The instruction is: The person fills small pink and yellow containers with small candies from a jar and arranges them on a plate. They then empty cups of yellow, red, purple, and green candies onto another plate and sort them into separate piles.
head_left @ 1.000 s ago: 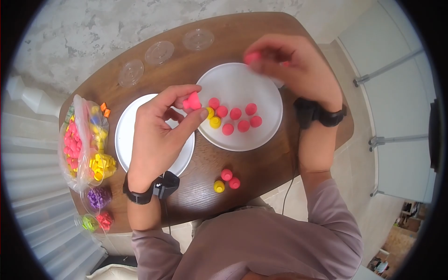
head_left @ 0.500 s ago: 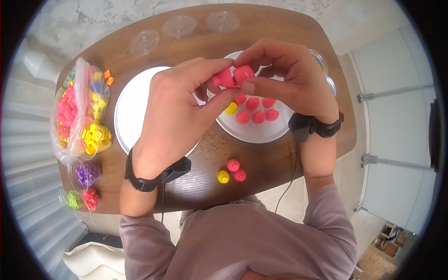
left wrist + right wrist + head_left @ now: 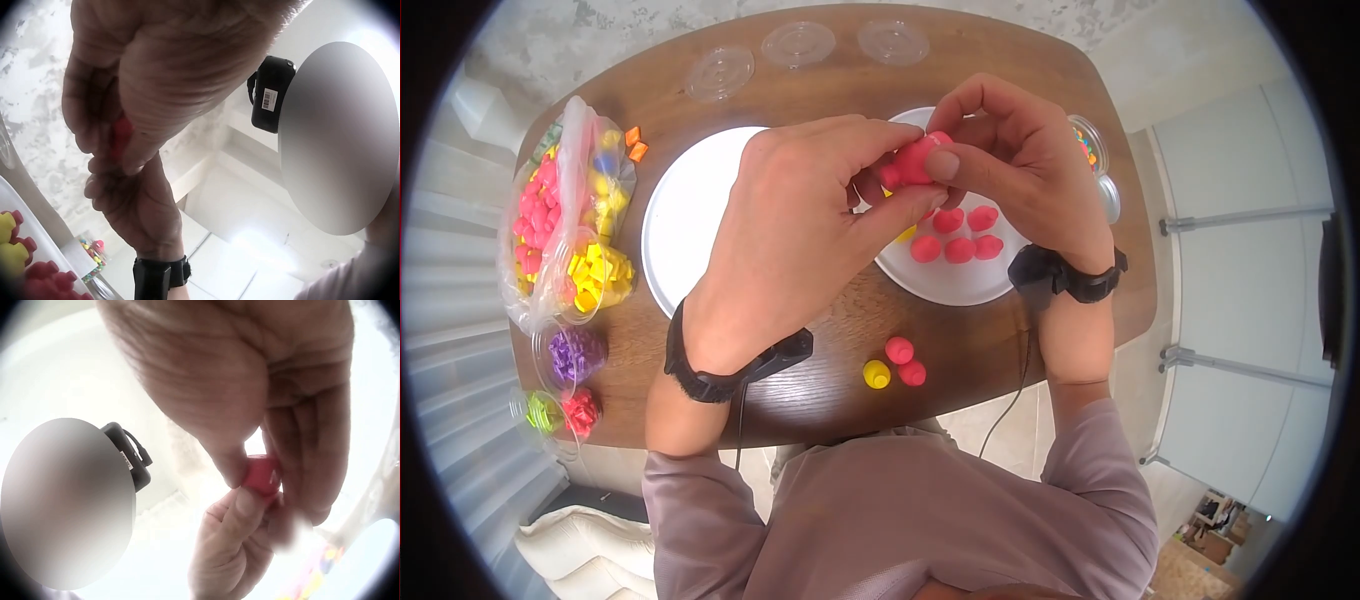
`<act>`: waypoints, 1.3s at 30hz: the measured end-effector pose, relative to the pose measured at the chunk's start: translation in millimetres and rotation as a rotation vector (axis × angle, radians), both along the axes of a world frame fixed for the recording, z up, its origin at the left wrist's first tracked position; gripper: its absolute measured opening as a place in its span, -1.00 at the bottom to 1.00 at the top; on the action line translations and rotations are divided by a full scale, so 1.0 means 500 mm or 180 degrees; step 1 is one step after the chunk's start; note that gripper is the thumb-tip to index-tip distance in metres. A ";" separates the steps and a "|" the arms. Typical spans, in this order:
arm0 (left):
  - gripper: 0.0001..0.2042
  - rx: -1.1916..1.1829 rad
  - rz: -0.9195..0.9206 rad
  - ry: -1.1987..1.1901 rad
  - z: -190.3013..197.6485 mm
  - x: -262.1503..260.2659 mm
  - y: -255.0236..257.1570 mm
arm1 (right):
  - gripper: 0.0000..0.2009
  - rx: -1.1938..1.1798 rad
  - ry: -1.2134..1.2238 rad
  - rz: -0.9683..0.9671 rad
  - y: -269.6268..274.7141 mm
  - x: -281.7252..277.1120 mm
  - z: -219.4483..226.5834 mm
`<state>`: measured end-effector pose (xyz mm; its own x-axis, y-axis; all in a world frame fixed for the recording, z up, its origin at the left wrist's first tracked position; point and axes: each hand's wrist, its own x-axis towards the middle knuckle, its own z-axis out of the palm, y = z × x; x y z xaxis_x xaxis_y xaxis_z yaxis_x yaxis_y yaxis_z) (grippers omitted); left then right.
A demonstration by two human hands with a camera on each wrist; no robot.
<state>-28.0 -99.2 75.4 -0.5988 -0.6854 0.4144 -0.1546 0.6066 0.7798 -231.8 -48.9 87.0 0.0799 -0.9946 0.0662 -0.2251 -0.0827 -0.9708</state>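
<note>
The left hand (image 3: 795,205) pinches a pink bottle-shaped piece (image 3: 912,163) between curled fingers and thumb, and the right hand (image 3: 1030,165) grips its other end the same way, thumb flat against it. The piece is smooth and rounded, with a pale mark visible from the right wrist; it is held above the inner edge of the right plate (image 3: 940,287), a round, matt white disc with a raised rim. On that plate lie similar pink pieces (image 3: 958,249), stubby and narrow-necked, with yellow ones partly hidden by the left hand. The left plate (image 3: 675,240) is just as round and white. Two pink pieces and a yellow piece (image 3: 877,375) cluster on the glossy brown wooden table (image 3: 830,400). Along its left side, a crinkled, see-through plastic bag (image 3: 578,150) bulges with pink and yellow shapes, near crinkly purple shreds (image 3: 577,355). Thin clear plastic lids (image 3: 798,44) line the far edge.
</note>
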 end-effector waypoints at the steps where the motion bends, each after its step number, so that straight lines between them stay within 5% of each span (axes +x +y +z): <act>1: -0.70 0.0043 0.0008 0.0003 0.000 0.000 0.000 | -0.79 0.0005 0.0001 0.0001 0.000 0.002 0.000; 22: -0.74 0.0075 0.0042 -0.0103 -0.004 0.000 0.002 | -0.76 0.0417 -0.0019 0.0036 0.007 0.003 0.005; 33: -0.70 -0.0105 0.0003 -0.0003 -0.009 -0.003 0.003 | -0.57 0.0535 0.0045 0.0269 -0.001 -0.006 -0.005; 39: -0.73 -0.0164 0.0002 0.0094 -0.017 -0.006 -0.003 | -0.68 0.0341 -0.0115 0.0208 0.000 -0.006 -0.007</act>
<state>-31.1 -100.8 66.7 -0.5853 -0.6631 0.4666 -0.1324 0.6459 0.7518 -234.6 -48.9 83.6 0.1443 -0.9889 -0.0363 -0.1874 0.0087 -0.9822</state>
